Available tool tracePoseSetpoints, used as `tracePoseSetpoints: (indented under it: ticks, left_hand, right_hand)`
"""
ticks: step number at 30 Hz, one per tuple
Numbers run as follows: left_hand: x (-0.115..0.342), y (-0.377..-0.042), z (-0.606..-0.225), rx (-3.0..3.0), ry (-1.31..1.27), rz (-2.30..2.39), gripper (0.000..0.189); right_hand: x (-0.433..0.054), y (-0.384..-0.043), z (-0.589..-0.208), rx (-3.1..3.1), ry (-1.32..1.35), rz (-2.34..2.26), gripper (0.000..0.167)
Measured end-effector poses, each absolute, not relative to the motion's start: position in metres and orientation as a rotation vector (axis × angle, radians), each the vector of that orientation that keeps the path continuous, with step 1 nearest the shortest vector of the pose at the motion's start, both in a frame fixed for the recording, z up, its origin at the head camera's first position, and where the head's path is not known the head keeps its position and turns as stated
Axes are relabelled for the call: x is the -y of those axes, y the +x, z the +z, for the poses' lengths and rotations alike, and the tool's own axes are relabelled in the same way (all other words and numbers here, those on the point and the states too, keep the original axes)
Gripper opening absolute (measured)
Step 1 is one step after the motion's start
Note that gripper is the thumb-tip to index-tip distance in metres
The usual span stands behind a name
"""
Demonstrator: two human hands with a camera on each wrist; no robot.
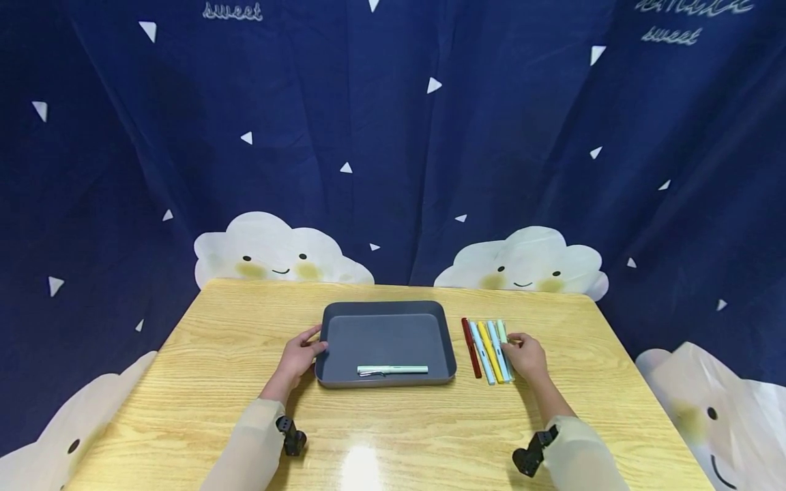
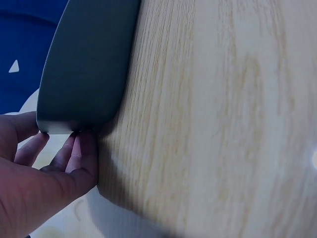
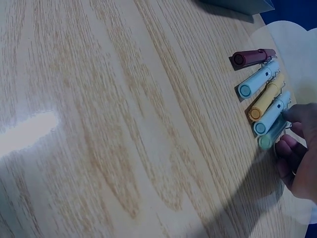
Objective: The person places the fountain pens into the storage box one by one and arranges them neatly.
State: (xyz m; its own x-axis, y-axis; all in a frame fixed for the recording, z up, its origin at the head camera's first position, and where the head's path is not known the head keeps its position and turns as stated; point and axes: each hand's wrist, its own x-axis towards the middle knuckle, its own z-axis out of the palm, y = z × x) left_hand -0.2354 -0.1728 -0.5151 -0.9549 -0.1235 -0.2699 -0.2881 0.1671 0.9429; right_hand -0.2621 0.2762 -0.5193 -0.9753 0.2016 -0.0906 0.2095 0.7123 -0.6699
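Observation:
My left hand (image 1: 299, 353) holds the left side of a dark grey tray (image 1: 383, 308), thumb over the rim and other fingers against the outer wall (image 2: 89, 64). A mint-green pen (image 1: 399, 369) with a metal clip lies crosswise in the tray near its front. To the tray's right, several capped pens lie side by side: dark red (image 1: 471, 348), light blue (image 1: 482, 351), yellow (image 1: 490, 351), another light blue (image 1: 499, 351) and light green (image 1: 502, 332). My right hand (image 1: 527, 354) pinches the light green pen at the row's right end, partly covering it.
The pale wood table (image 1: 393, 436) carries the tray and pens. Behind it hangs a dark blue curtain (image 1: 393, 170) with white triangles and cloud faces. Black wrist cameras sit on the left sleeve (image 1: 248, 443) and the right sleeve (image 1: 580, 453).

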Motion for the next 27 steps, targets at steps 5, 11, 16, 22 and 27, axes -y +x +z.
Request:
tracePoseSetpoints:
  ticks: [5, 11, 16, 22, 27]
  left_hand:
    - [0.1729, -0.2358, -0.5150, -2.291, -0.413, 1.902, 0.051]
    - [0.1732, -0.2353, -0.5137, -2.293, -0.410, 1.891, 0.051]
    - [0.1735, -0.2348, -0.5120, -2.288, -0.410, 1.884, 0.050]
    - [0.1728, -0.2342, -0.5099, -2.290, -0.413, 1.886, 0.050]
    - [0.1726, -0.2342, -0.5109, -2.301, -0.413, 1.879, 0.050]
  right_hand:
    - [-0.2751, -0.2618, -0.5182, -2.918, 0.370, -1.102, 0.042]
    - [-0.2730, -0.2629, -0.5172, -2.946, 0.369, -1.046, 0.043]
    - [-0.2727, -0.2641, -0.5176, -2.959, 0.342, -0.998, 0.042]
    - [-0.2728, -0.2649, -0.5169, -2.986, 0.317, -0.928, 0.041]
    - [-0.2730, -0.2658, -0.5173, -2.989, 0.306, -0.889, 0.041]
